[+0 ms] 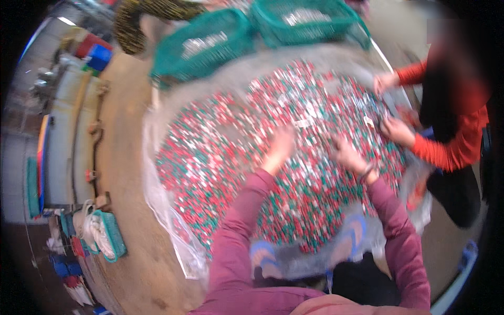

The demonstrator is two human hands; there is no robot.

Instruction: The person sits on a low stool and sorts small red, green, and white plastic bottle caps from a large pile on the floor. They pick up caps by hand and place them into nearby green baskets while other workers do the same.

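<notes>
A wide heap of small red, green and white pieces (210,173) lies spread on a pale sheet (160,191); motion blur hides what kind they are. Over the middle of the heap reaches my left hand (282,144), its fingers smeared. To its right, my right hand (349,154), with a band at the wrist, is low over the same pieces, its fingers blurred too. Whether either hand holds a piece cannot be made out. A white flat piece (302,124) lies between and just beyond my hands.
Two green mesh baskets (178,65) with whitish contents stand beyond the heap. On the right, a person in orange-red sleeves (443,152) has both hands at the heap's edge. A teal basket (116,236) with pale cloth rests on the floor at left. My sandalled feet (346,239) touch the near edge.
</notes>
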